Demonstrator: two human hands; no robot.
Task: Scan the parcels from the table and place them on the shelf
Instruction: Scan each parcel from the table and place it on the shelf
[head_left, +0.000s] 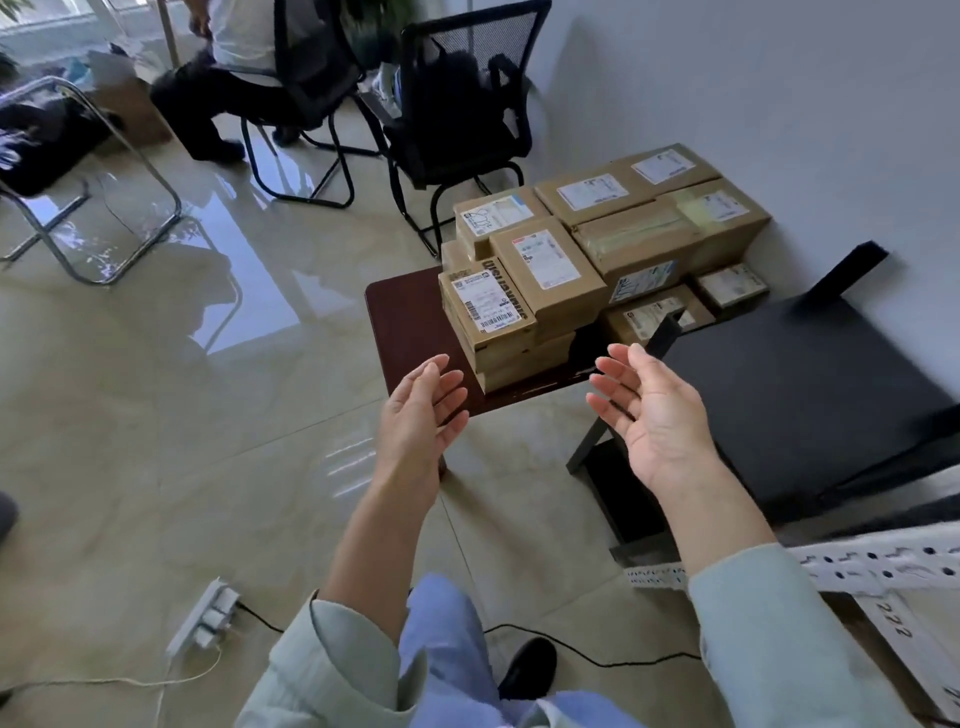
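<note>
Parcels (587, 260), brown cardboard boxes with white labels, sit piled on a dark red-brown table (410, 322) against the white wall (753, 93); the near stack stands several boxes high at the table's front, and the nearest box (485, 306) shows a barcode label on top. Both hands are raised in front of this stack, empty and apart from it. The left hand (423, 410) is spread, fingers straight and slightly fanned, palm turned inward toward the right. The right hand (652, 410) is also spread, palm up and angled left, fingers relaxed and pointing toward the boxes. The two palms face each other with a gap between them. Pale green sleeves (769, 634) cover both forearms.

A black shelf (800, 395) stands just right of the table, its flat top bare, one upright post (667, 332) rising beside the right hand's fingertips. A white perforated rail (841, 566) crosses the lower right corner.

The floor (156, 415) is glossy beige tile. A power strip (205, 618) and a black cable (597, 660) lie on it near the feet. Two black mesh chairs (457, 104) stand beyond the table; another person (223, 78) sits in the farther one
</note>
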